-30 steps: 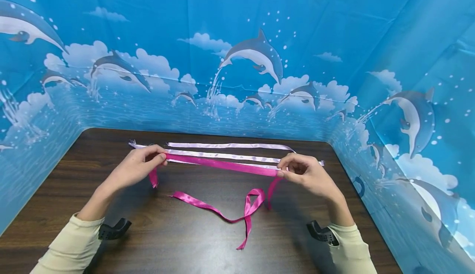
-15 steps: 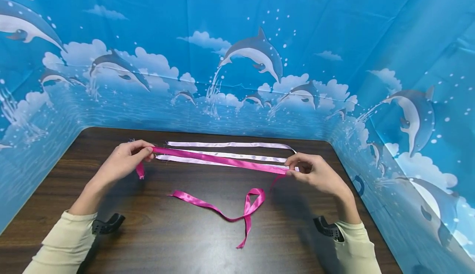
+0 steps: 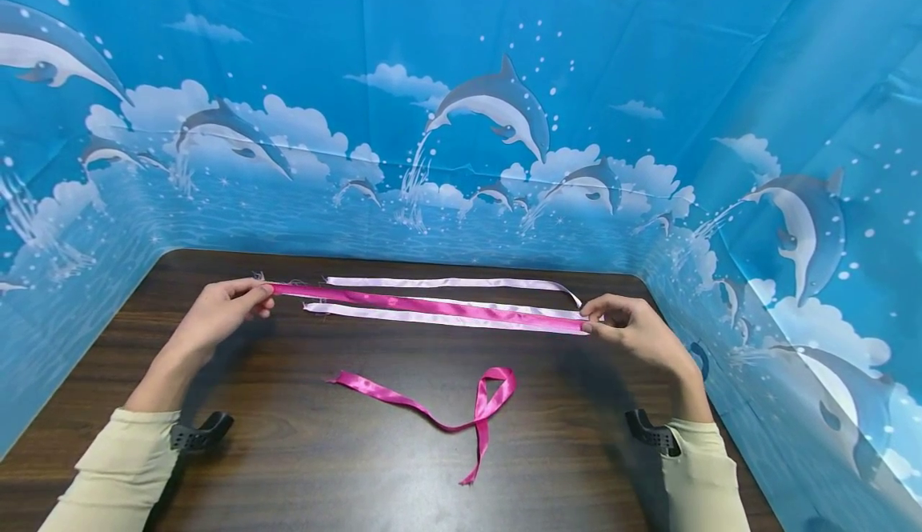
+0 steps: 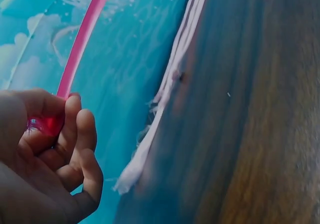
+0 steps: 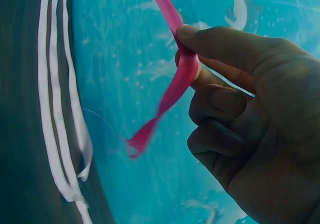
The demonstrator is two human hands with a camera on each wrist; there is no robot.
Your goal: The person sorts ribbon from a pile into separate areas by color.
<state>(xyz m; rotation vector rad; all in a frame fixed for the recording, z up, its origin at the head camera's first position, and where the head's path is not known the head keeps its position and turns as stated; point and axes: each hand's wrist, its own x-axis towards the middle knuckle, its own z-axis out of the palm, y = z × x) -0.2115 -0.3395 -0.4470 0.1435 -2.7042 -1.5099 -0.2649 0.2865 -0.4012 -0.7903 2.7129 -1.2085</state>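
A pink satin ribbon (image 3: pixel 389 302) is stretched taut between the two hands, above the table. My left hand (image 3: pixel 216 316) pinches it near its left end between thumb and forefinger. Near the other end my right hand (image 3: pixel 641 336) pinches it the same way; in the right wrist view a short twisted tail (image 5: pixel 172 91) hangs below those fingers. White ribbons (image 3: pixel 446 282) lie roughly parallel behind and beneath the pink one, partly covered by it in the head view. Their frayed end (image 4: pixel 132 176) shows in the left wrist view.
A second pink ribbon (image 3: pixel 389 394) lies loose on the dark wooden table (image 3: pixel 324 468), with a loop at its right side. A blue dolphin-print sheet (image 3: pixel 461 220) surrounds the table's back and sides. Each wrist carries a black strap mount (image 3: pixel 202 434).
My hands have moved apart, the left one leftward and the right one rightward, sliding outward along the pink ribbon. More of it now spans between them, and the hanging tails are shorter.
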